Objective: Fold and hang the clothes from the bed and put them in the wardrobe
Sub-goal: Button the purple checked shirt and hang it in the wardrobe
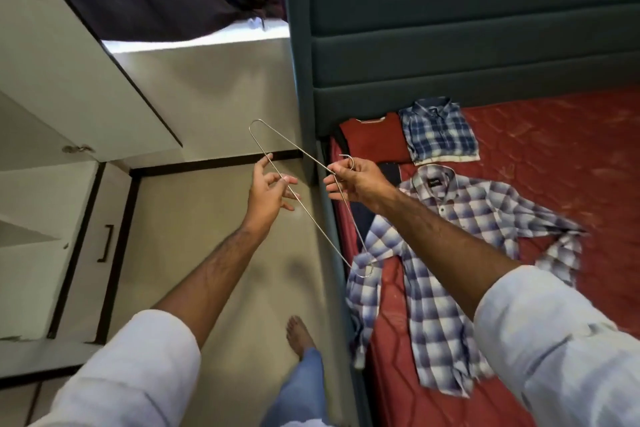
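1. Done: a red garment [375,139] and a blue checked shirt [440,130] lie folded on the bed [571,156].
2. Left: the purple checked shirt [450,253] lies spread (unhung).
3. Right hand [360,184] grips the wire hanger [311,215] at its hook; left hand [268,192], fingers loosely spread, touches its wire.

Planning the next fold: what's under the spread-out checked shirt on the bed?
The checked shirt lies open on the red mattress. A dark garment shows at its left edge, partly beneath it. How far that extends under the shirt is covered.
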The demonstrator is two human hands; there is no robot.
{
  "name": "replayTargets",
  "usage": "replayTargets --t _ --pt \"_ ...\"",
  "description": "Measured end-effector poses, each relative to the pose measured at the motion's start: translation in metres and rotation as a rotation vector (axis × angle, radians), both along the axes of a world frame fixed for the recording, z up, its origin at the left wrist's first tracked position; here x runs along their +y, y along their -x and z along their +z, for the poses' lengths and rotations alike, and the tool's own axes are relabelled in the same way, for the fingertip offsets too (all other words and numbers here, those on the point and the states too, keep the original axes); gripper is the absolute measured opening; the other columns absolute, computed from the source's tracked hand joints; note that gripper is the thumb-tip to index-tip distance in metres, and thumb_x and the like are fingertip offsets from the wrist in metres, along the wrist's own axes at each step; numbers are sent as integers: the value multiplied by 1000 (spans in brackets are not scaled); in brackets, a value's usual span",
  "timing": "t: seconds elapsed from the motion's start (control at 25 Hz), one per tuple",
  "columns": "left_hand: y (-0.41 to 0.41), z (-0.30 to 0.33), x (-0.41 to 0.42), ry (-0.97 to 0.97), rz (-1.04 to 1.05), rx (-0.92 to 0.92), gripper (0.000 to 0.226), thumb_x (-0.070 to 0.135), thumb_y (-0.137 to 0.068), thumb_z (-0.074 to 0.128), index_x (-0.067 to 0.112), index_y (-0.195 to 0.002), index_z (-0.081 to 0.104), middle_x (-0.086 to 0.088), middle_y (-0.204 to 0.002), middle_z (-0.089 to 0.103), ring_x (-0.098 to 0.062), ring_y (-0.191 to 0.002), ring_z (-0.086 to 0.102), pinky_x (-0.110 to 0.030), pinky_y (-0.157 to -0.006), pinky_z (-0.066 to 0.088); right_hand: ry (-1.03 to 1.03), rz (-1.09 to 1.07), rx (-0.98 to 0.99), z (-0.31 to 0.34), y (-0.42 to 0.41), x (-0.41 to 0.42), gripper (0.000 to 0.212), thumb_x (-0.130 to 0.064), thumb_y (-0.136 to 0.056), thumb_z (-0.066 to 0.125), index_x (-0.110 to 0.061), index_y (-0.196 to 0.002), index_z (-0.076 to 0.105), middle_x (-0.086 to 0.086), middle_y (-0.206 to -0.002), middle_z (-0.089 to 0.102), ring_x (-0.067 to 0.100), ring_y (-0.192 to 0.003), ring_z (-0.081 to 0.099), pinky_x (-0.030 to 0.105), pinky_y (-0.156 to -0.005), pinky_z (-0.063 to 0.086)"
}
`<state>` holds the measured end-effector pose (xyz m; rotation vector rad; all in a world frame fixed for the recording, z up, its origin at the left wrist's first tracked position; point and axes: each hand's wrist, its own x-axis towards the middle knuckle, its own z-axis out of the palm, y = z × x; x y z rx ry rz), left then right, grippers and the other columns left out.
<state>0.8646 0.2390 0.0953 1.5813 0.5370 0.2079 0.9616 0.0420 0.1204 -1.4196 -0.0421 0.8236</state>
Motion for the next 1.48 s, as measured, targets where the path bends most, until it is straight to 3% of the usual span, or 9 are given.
replayTargets --t 0.2,0.36,0.52,0.68,0.8,0.96,1.08,1.32,1.48 --pt "4 -38 -76 56 -123 59 40 8 -104 49 17 -141 40 -9 -92 74 -24 -65 66 -30 -48 52 -4 -120 61 -34 19 -81 7 -14 -102 61 -7 -102 62 15 -89 73 18 -71 72 32 -66 62" --pt "-32 -61 -121 86 -222 118 30 7 -104 48 13 -134 47 -7 -82 72 -16 -55 65 -28 -46 49 50 -232 102 -54 -6 -125 22 -14 -103 59 2 -117 59 18 -95 72 19 -74 73 30 -64 61" --pt "-76 -92 -143 112 -234 155 29 2 -104 46 8 -133 47 0 -70 70 -14 -50 64 -26 -44 48 151 -225 111 -82 -43 -148 33 -17 -103 59 8 -124 59 18 -99 74 24 -85 74 37 -77 64" --pt "-111 -123 -162 105 -248 166 30 4 -105 46 12 -134 46 -8 -79 69 -12 -50 64 -25 -45 45 260 -197 64 -110 -75 -171 21 -19 -103 60 -3 -114 67 12 -99 75 20 -87 75 30 -71 62" --pt "-125 -144 -171 78 -240 158 31 9 -105 49 23 -132 51 -7 -83 71 -15 -53 63 -26 -47 44 291 -129 60 -131 -91 -188 22 -25 -100 65 -8 -113 70 7 -100 77 22 -97 75 34 -82 62" --pt "-149 -174 -192 98 -219 113 29 11 -106 49 19 -133 58 -5 -82 70 -15 -55 61 -23 -45 45 241 -106 104 -158 -112 -218 26 -24 -100 64 -5 -117 69 8 -101 76 24 -100 74 35 -86 60" --pt "-170 -201 -219 142 -182 66 27 15 -108 42 23 -123 63 -6 -87 72 -19 -67 67 -29 -55 50 175 -141 106 -180 -140 -255 19 -22 -101 63 -9 -113 70 10 -103 75 19 -92 73 32 -81 58" --pt "-184 -280 -314 -181 -311 68 29 6 -102 50 29 -114 64 2 -110 69 -18 -100 69 -37 -86 58 -99 -449 132 -256 -235 -352 24 -10 -106 47 0 -121 62 15 -104 73 19 -83 71 26 -68 61" --pt "-225 -335 -380 -521 -458 119 22 29 -103 54 35 -124 56 13 -126 55 -3 -109 57 -26 -98 49 -198 -640 25 -310 -296 -383 21 -12 -108 45 -4 -108 65 11 -96 76 16 -80 75 24 -66 60"
